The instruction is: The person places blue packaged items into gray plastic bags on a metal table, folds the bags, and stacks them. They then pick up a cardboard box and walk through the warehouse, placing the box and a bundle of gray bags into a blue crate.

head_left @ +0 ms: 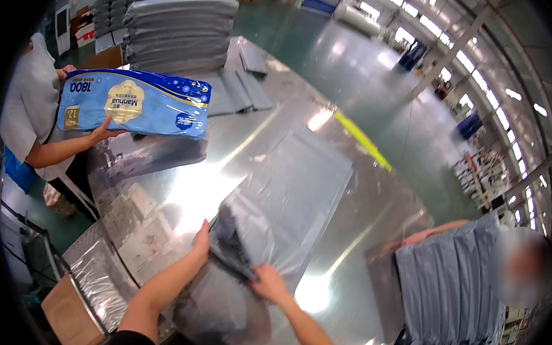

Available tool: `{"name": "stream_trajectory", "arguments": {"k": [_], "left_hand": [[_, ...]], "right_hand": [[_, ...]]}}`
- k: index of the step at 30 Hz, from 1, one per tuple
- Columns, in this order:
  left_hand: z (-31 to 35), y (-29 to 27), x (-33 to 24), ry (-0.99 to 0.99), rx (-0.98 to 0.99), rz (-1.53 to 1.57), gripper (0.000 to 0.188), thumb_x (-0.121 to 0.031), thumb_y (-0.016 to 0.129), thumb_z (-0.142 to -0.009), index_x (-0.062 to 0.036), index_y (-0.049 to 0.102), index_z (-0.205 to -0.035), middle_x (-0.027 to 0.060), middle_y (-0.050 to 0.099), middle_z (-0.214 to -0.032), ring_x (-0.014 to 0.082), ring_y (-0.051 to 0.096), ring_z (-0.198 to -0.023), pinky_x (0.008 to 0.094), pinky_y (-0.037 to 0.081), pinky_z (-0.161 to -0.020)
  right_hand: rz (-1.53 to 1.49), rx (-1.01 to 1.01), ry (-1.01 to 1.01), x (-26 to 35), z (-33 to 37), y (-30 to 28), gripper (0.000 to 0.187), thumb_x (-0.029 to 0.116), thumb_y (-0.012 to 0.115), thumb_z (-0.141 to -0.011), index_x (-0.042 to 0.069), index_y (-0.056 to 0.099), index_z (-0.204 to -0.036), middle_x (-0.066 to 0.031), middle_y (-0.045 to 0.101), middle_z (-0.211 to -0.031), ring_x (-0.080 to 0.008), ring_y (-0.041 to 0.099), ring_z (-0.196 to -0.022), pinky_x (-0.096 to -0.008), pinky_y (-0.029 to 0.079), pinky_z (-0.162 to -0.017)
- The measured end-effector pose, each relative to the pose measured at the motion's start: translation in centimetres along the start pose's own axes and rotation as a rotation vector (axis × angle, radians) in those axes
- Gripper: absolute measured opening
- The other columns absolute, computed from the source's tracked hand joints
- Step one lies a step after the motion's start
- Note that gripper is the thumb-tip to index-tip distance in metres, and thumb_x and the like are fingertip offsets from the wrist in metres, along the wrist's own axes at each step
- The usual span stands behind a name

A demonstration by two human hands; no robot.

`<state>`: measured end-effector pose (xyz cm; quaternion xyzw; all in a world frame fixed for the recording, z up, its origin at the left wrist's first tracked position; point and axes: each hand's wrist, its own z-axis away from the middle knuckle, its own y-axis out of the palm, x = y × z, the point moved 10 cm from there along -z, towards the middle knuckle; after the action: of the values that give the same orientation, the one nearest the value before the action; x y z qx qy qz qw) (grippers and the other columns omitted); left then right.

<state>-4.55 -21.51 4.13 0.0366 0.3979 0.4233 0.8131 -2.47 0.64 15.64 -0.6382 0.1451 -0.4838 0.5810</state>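
A grey plastic bag lies flat on the metal table in front of me, its near end lifted into a dark, gaping mouth. At the left side of that mouth is my left hand, closed on the bag's edge with the thumb up and the other fingers mostly hidden. My right hand pinches the near right edge of the mouth. Below my hands, a loose, partly see-through sheet of plastic hangs toward me.
A co-worker at the left holds a blue wrapped pack. Piled grey bags stand behind it, near folded grey bags. Another person is beside stacked grey bundles at the right. Yellow tape marks the metal table's far edge.
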Motion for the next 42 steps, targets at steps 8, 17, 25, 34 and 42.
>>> {"name": "stream_trajectory", "arguments": {"k": [8, 17, 25, 34, 42], "left_hand": [[2.8, -6.3, -8.0, 0.651, -0.149, -0.759, 0.047, -0.038, 0.064, -0.085, -0.0012, 0.056, -0.114, 0.0154, 0.063, -0.099, 0.0267, 0.060, -0.087, 0.0371, 0.047, -0.078], [0.6, -2.8, -1.5, 0.199, 0.035, -0.893, 0.060, -0.018, 0.072, -0.073, 0.0034, 0.049, -0.124, 0.0199, 0.060, -0.116, 0.0301, 0.059, -0.107, 0.0365, 0.047, -0.089], [8.6, -3.4, -2.4, 0.557, 0.004, -0.972, 0.068, -0.024, 0.074, -0.075, 0.0041, 0.041, -0.128, 0.0202, 0.053, -0.120, 0.0341, 0.056, -0.106, 0.0396, 0.046, -0.091], [27.5, -15.0, 8.4, 0.554, 0.270, -1.079, 0.017, -0.022, 0.060, -0.087, -0.0055, 0.064, -0.086, 0.0122, 0.061, -0.071, 0.0229, 0.061, -0.066, 0.0356, 0.048, -0.063], [35.4, -41.7, 21.6, 0.121, -0.479, -0.530, 0.021, -0.023, 0.057, -0.088, -0.0028, 0.063, -0.093, 0.0110, 0.067, -0.073, 0.0201, 0.067, -0.069, 0.0328, 0.053, -0.063]], "right_hand": [[-0.145, -0.560, 0.218, -3.5, 8.3, -2.7, 0.052, 0.030, 0.066, -0.083, -0.001, 0.052, -0.123, -0.0211, 0.053, -0.119, -0.0386, 0.048, -0.110, -0.0433, 0.040, -0.094], [-1.024, -0.665, 0.951, -12.7, 12.3, 7.1, 0.060, 0.024, 0.070, -0.080, -0.010, 0.045, -0.122, -0.0218, 0.055, -0.117, -0.0308, 0.054, -0.107, -0.0409, 0.042, -0.093], [-0.482, -0.744, 0.441, -8.0, 20.0, 2.7, 0.039, 0.023, 0.064, -0.085, -0.002, 0.050, -0.111, -0.0133, 0.057, -0.097, -0.0282, 0.058, -0.091, -0.0398, 0.046, -0.081], [0.035, -0.547, 0.037, 1.9, 25.9, 7.0, 0.022, 0.023, 0.065, -0.073, 0.009, 0.054, -0.086, -0.0110, 0.055, -0.082, -0.0325, 0.054, -0.076, -0.0429, 0.042, -0.068], [-0.007, -0.572, -0.014, 2.5, 26.6, 8.1, 0.014, 0.016, 0.060, -0.075, 0.006, 0.052, -0.076, -0.0122, 0.052, -0.077, -0.0325, 0.052, -0.074, -0.0439, 0.041, -0.067]]}}
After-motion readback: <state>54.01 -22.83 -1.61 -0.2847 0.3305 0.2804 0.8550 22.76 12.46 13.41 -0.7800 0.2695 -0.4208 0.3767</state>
